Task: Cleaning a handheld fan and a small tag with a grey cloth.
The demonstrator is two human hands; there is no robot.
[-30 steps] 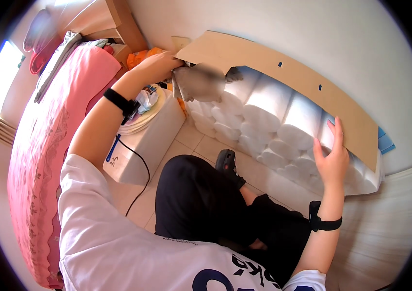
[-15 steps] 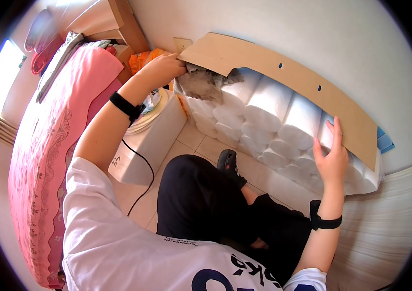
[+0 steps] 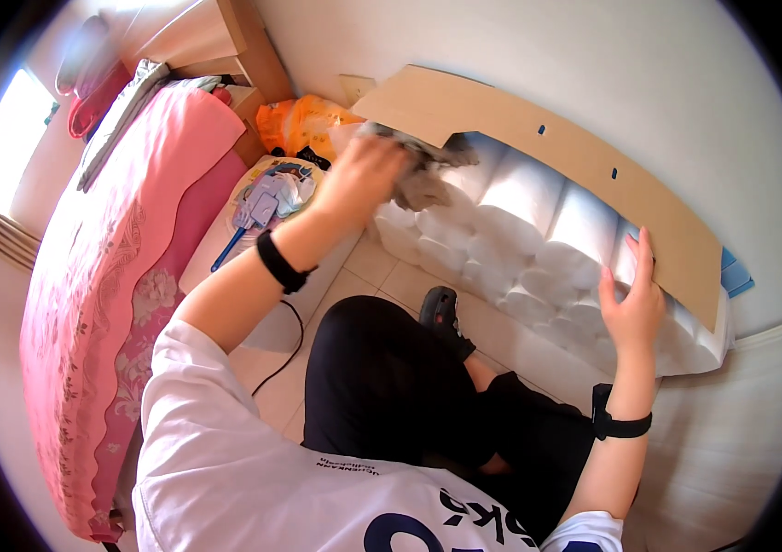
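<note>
The left hand (image 3: 374, 175) has shifted from the board (image 3: 501, 115) to the cloth (image 3: 423, 191) atop the rolls (image 3: 521, 189), grip blurred, unclear; only the right hand (image 3: 632, 308), fingers spread, remains at the board's edge.

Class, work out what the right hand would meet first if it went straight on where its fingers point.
Probably the brown cardboard sheet, directly ahead of the right hand; depth is unclear, and they may already touch.
</note>
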